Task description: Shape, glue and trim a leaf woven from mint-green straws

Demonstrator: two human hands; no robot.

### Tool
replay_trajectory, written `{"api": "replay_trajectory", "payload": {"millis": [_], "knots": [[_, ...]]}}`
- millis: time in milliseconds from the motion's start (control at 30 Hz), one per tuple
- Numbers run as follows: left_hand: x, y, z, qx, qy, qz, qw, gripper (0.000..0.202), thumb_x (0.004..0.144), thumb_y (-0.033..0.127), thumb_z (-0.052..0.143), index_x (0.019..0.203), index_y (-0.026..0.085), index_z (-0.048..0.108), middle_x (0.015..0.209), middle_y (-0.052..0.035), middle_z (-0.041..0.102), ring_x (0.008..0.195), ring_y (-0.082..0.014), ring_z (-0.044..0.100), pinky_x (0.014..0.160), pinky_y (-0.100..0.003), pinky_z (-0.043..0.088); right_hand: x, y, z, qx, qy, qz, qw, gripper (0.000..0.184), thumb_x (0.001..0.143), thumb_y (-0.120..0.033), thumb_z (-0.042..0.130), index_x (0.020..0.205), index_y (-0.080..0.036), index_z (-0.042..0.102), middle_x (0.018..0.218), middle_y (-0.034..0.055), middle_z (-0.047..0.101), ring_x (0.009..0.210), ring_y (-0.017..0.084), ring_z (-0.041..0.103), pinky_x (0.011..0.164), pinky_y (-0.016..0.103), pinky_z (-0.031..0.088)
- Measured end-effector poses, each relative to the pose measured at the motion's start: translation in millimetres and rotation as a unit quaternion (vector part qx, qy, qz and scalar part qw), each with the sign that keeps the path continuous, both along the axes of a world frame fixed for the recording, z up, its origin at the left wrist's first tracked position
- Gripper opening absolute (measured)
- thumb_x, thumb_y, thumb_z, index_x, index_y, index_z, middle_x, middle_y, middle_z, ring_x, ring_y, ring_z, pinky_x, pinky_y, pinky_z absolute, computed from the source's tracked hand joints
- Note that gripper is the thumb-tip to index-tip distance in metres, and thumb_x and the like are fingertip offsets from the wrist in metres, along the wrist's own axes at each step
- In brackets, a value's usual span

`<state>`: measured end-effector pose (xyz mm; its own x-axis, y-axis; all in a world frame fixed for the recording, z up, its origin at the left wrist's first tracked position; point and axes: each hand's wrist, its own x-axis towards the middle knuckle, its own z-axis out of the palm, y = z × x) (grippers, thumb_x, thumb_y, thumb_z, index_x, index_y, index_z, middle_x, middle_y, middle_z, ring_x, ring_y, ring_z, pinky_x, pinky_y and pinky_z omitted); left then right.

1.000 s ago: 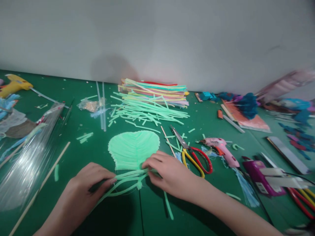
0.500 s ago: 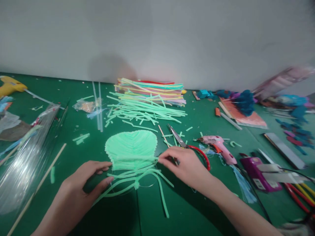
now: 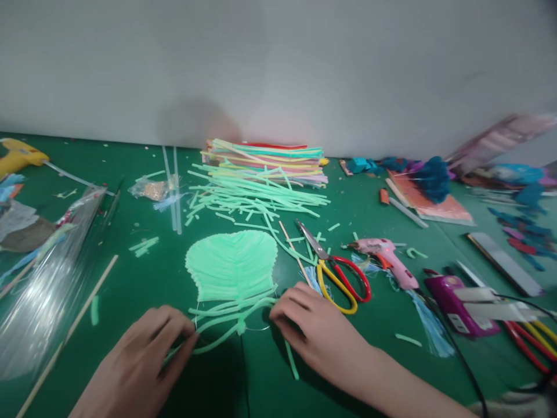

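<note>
A leaf shape of light green pipe cleaners [image 3: 232, 264], with toothed edges, lies flat on the table. Below it several loose-ended pipe cleaners [image 3: 241, 310] fan out from a knot, and a thin wire loop [image 3: 259, 329] shows around them. My left hand [image 3: 143, 351] is at their left side, thumb and fingers pinched together on a pipe cleaner by the wire. At the right side my right hand [image 3: 315, 334] has its fingertips closed around the pipe cleaner ends; the exact grip is partly hidden. Scissors [image 3: 337, 267] with red and yellow handles lie beyond my right hand.
Green pipe cleaners [image 3: 261, 191] and coloured ones [image 3: 265, 157] are piled by the wall. A pink glue gun [image 3: 387, 258] and a purple box [image 3: 461, 305] with a cord lie right. Left are a wooden stick [image 3: 82, 313], clear plastic wrap [image 3: 56, 290] and a yellow glue gun [image 3: 21, 155].
The pipe cleaner across the leaf's lower part is gone; a curved one now lies by the scissors. My right hand has moved down and left; my left hand has lowered and closed its fingers.
</note>
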<state>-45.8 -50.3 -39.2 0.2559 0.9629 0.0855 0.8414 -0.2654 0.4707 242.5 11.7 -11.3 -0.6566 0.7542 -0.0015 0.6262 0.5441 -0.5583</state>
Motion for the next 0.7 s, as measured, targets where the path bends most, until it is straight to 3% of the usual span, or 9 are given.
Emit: {"api": "replay_trajectory", "payload": {"millis": [133, 200, 267, 333, 500, 600, 700], "knots": [[-3.6, -3.0, -1.2, -0.020, 0.008, 0.017, 1.000, 0.023, 0.098, 0.046, 0.041, 0.097, 0.029, 0.057, 0.088, 0.0006, 0.064, 0.081, -0.0195, 0.068, 0.072, -0.031, 0.056, -2.1, 5.2, -3.3, 0.022, 0.009, -0.036, 0.999, 0.024, 0.093, -0.022, 0.059, 0.117, -0.021, 0.059, 0.108, 0.0091, 0.063, 0.101, 0.024, 0.057, 0.088, 0.042, 0.051], [-6.3, -4.3, -2.3, -0.014, 0.015, 0.025, 0.999, 0.022, 0.099, 0.045, 0.039, 0.101, 0.030, 0.055, 0.088, 0.0007, 0.066, 0.080, -0.0191, 0.069, 0.070, -0.030, 0.056, -2.5, 11.6, -7.9, 0.031, -0.005, -0.033, 0.999, 0.022, 0.092, -0.025, 0.063, 0.113, -0.020, 0.061, 0.106, 0.0094, 0.063, 0.100, 0.025, 0.057, 0.087, 0.043, 0.050], [-8.0, -4.8, -2.5, 0.007, 0.020, 0.031, 0.999, 0.023, 0.098, 0.048, 0.041, 0.106, 0.031, 0.054, 0.091, 0.0001, 0.067, 0.082, -0.0197, 0.070, 0.070, -0.030, 0.057, -3.0, 17.3, -13.0, 0.035, 0.001, -0.021, 0.999, 0.009, 0.094, -0.022, 0.059, 0.101, -0.020, 0.064, 0.100, 0.0077, 0.064, 0.095, 0.024, 0.057, 0.085, 0.040, 0.049], [-7.3, -4.5, -1.0, 0.033, 0.019, 0.037, 0.999, 0.026, 0.096, 0.052, 0.044, 0.109, 0.032, 0.054, 0.092, 0.0001, 0.069, 0.082, -0.0201, 0.071, 0.070, -0.031, 0.057, -4.0, 20.0, -15.2, 0.045, 0.026, -0.025, 0.998, 0.010, 0.097, -0.019, 0.053, 0.095, -0.020, 0.064, 0.095, 0.0066, 0.065, 0.092, 0.022, 0.057, 0.084, 0.038, 0.048], [5.6, 0.4, 9.5, 0.044, -0.022, 0.028, 0.998, 0.018, 0.096, 0.047, 0.048, 0.101, 0.030, 0.054, 0.084, 0.0021, 0.068, 0.072, -0.0158, 0.071, 0.063, -0.024, 0.055, -16.1, 7.3, -0.1, 0.017, 0.111, -0.043, 0.993, 0.011, 0.099, -0.020, 0.050, 0.101, -0.020, 0.061, 0.091, 0.0055, 0.069, 0.086, 0.019, 0.061, 0.077, 0.032, 0.049], [13.6, 4.2, 16.8, 0.042, -0.052, 0.031, 0.997, 0.016, 0.095, 0.045, 0.049, 0.096, 0.030, 0.054, 0.079, 0.0044, 0.068, 0.066, -0.0128, 0.070, 0.058, -0.019, 0.053, -32.1, -7.9, 9.5, 0.040, 0.161, 0.015, 0.986, 0.017, 0.098, -0.019, 0.050, 0.112, -0.019, 0.059, 0.099, 0.0068, 0.071, 0.088, 0.019, 0.062, 0.083, 0.032, 0.051], [14.7, 5.3, 22.1, 0.037, -0.081, 0.024, 0.996, 0.016, 0.093, 0.047, 0.053, 0.096, 0.031, 0.057, 0.076, 0.0068, 0.069, 0.063, -0.0108, 0.070, 0.056, -0.015, 0.053, -47.0, -18.8, 8.6, 0.101, 0.165, 0.146, 0.970, 0.027, 0.097, -0.021, 0.051, 0.123, -0.014, 0.057, 0.098, 0.0086, 0.073, 0.084, 0.019, 0.063, 0.073, 0.032, 0.051]]}}
